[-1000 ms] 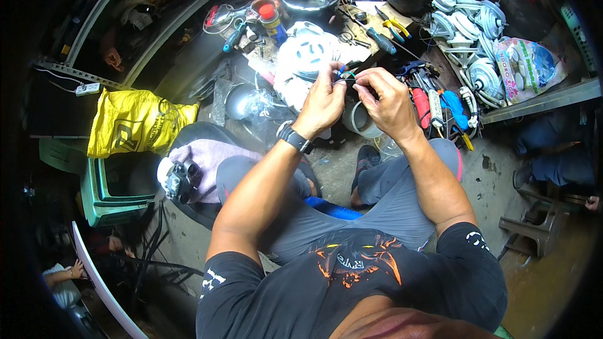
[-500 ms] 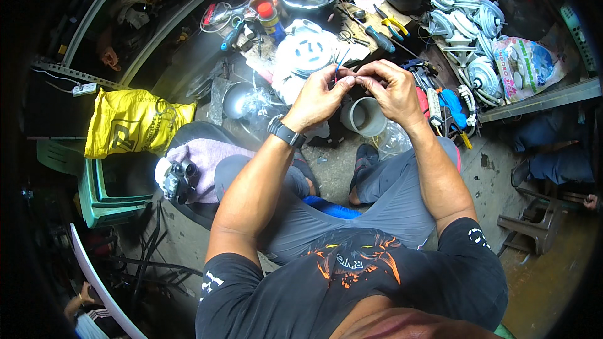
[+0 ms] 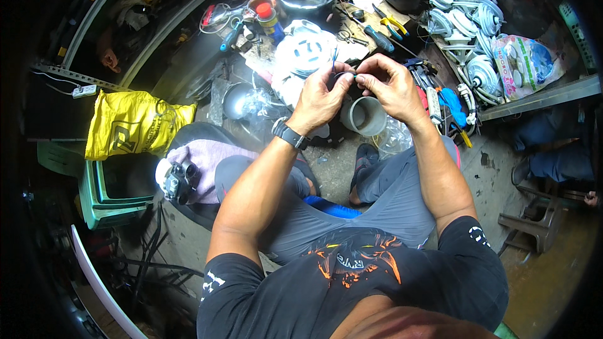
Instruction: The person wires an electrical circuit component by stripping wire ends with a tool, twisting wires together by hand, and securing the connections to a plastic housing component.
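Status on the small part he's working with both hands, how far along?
Done: tools are out, pliers and screwdriver lie unused on the board. In hand: left hand and right hand pinch a small dark part, too small to identify. Left: white fan-like housing sits apart, untouched.

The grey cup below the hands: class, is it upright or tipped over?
Tipped: the grey cup lies on its side, its round open mouth facing the camera, under the right hand.

Yellow bag (image 3: pixel 135 127) at 9 o'clock was black-printed, grey cup (image 3: pixel 366 116) centre, white fan housing (image 3: pixel 306 53) at 12, black shirt (image 3: pixel 352 289) orange-patterned at 6, green stool (image 3: pixel 100 198) at 8.
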### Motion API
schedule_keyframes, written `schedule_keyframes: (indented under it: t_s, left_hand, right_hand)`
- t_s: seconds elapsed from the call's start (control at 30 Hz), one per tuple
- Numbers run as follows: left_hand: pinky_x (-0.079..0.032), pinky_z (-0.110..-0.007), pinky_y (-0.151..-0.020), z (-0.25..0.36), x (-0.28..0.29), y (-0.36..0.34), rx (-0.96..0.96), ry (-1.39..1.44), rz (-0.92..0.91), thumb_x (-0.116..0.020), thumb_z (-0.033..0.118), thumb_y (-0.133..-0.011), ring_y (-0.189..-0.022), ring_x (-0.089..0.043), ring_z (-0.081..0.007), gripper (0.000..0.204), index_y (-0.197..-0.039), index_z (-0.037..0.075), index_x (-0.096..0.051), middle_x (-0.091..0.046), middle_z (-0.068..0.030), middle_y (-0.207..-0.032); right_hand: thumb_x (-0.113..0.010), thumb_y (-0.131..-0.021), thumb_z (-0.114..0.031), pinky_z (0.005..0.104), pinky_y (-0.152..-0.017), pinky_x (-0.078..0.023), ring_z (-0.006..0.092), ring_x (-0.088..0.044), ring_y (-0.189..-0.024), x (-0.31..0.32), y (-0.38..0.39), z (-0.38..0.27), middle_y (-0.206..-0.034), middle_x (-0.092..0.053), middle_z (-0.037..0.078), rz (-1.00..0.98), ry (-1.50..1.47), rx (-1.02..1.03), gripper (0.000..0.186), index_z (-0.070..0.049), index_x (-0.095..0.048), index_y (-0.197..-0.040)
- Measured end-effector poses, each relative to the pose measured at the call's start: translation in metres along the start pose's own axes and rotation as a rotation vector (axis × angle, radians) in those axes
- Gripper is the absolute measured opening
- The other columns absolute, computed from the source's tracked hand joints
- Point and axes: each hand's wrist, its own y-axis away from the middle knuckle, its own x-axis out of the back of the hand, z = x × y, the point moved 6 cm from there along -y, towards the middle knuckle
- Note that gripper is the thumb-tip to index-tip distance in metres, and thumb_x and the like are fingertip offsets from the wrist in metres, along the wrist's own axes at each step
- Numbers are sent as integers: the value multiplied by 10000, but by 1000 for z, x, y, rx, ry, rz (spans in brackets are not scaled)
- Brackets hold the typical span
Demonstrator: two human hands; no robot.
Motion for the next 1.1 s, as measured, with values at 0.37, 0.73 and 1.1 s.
schedule_keyframes:
  t_s: [0.37, 0.73, 1.1]
  left_hand:
    - [-529, -269, -833, 11, 1, 1, -101, -9, 26, -688, 135, -952, -900, -653, -106, 194, -1116, 33, -716, -722, -30, -1020]
    - [-502, -236, -735, -11, -1, 8, 248, 352, -8, -724, 169, -931, -861, -628, -76, 253, -1146, 39, -700, -723, -26, -1004]
    - [-479, -218, -674, -11, 1, 13, 289, 380, 64, -713, 187, -941, -768, -586, -48, 236, -1113, 28, -692, -697, -7, -942]
  right_hand:
    - [-697, -913, -65, 257, -689, -565, 145, -680, -817, 2, -1, 20, -933, -681, 73, -97, -453, -197, 168, -8, -644, -1061]
    - [-680, -915, -41, 256, -691, -566, 146, -686, -830, 4, 0, 15, -945, -681, 71, -50, -374, -123, 167, -4, -632, -1071]
    - [-683, -915, -39, 250, -693, -576, 144, -693, -845, -1, 0, 11, -941, -681, 81, -45, -314, -112, 173, -3, -612, -1069]
